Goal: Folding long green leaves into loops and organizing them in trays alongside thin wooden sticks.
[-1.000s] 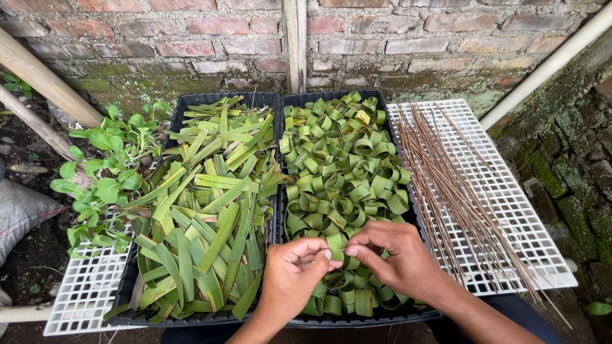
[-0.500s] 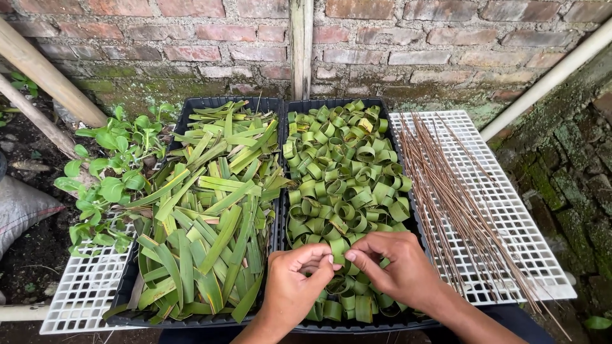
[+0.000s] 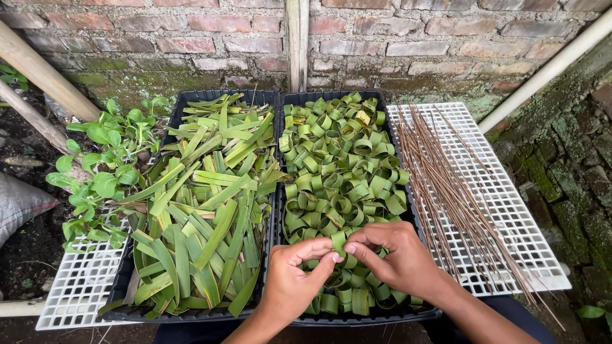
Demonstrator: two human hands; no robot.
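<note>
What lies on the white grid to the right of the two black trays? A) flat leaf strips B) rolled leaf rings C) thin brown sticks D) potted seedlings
C: a fanned bundle of thin brown sticks lies on the white grid, while the rolled leaf rings fill the right black tray beside it.

Soft, even daylight, no glare.
We see sharp focus around our hands, faint shadows beneath them, and slight wide-angle bending toward the frame's far edges.
</note>
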